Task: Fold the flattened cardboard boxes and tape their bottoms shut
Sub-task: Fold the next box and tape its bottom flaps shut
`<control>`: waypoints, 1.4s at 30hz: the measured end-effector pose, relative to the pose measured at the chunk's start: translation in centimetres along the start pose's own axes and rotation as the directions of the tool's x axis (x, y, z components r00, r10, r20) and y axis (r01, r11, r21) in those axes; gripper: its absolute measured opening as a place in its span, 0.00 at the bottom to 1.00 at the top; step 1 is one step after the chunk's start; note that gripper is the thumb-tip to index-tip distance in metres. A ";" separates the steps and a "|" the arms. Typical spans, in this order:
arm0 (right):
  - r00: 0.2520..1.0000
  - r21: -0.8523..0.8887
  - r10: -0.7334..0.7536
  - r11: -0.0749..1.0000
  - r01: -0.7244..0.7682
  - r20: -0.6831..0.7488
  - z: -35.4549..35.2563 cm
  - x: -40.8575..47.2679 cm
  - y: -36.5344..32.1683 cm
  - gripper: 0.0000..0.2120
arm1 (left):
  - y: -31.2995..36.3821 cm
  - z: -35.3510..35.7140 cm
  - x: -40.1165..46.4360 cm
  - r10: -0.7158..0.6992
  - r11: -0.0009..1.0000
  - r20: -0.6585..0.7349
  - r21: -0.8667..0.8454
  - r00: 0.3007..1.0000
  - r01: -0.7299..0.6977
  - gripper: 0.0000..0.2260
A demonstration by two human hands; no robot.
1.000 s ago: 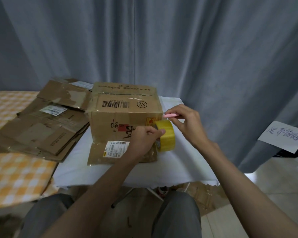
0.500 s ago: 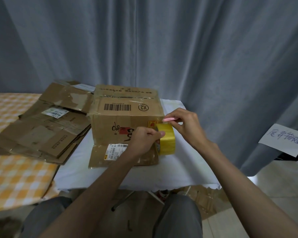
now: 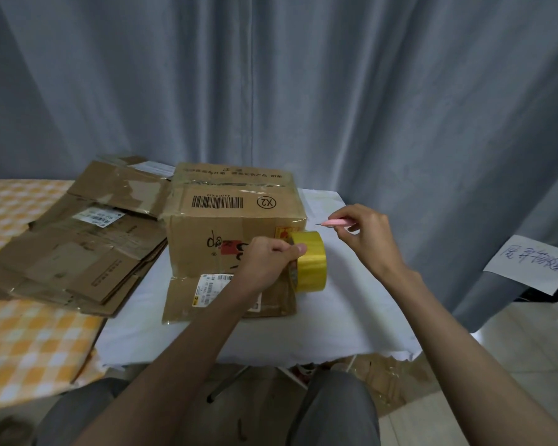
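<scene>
Right hand [image 3: 369, 235], pinching a pink cutter [image 3: 337, 223], has drawn back from the yellow tape roll [image 3: 311, 261] toward the table's right edge. Left hand [image 3: 264, 260] grips that roll against the folded box [image 3: 232, 220] at mid-table [image 3: 351, 323]; box contents hidden. Flattened boxes [image 3: 74, 246] stacked at left edge.

Bare forearms [image 3: 187, 355], grey trousers [image 3: 335, 410]

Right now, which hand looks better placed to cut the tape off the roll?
The right hand: it holds the pink cutter, blade pointing toward the box. The left hand has its grip on the yellow tape roll.
</scene>
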State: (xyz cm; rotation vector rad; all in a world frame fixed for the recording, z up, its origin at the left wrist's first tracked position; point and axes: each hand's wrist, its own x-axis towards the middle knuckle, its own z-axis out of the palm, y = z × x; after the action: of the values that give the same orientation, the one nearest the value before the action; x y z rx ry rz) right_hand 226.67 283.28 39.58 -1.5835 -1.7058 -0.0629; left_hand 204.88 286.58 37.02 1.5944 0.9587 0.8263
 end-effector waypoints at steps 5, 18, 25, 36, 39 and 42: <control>0.931 -0.142 0.353 0.930 -0.339 0.090 2.1 -2.1 3.7 0.11 | -0.2 -0.2 0.1 -0.014 1.000 0.003 0.009 1.000 0.014 0.18; 0.694 0.503 0.648 0.506 -0.700 0.314 3.5 -1.8 -0.9 0.13 | 0.1 0.1 -0.2 -0.015 1.000 0.017 0.007 1.000 0.015 0.15; 0.521 0.435 0.602 0.298 -0.849 0.605 2.7 1.5 -3.8 0.14 | -0.1 0.1 0.2 0.052 0.994 0.004 0.099 0.999 -0.052 0.19; 0.478 0.497 0.590 0.146 -0.855 0.651 3.0 1.5 -3.7 0.13 | 3.3 -1.4 3.4 0.515 0.641 0.008 0.660 0.857 -0.391 0.13; 0.502 0.519 0.615 0.170 -0.837 0.608 3.5 1.3 -3.6 0.10 | 3.0 -1.6 7.3 0.469 0.508 0.352 0.643 0.810 -0.573 0.20; 0.503 0.518 0.636 0.184 -0.835 0.585 3.8 0.9 -3.3 0.10 | 1.0 -1.7 9.6 0.356 0.479 0.473 0.649 0.806 -0.592 0.22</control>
State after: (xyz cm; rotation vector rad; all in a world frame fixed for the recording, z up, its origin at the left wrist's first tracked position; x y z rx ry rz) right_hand 222.00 285.31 38.96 -1.5491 -0.6471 1.2799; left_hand 207.80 295.79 38.72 2.7756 0.6703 0.5161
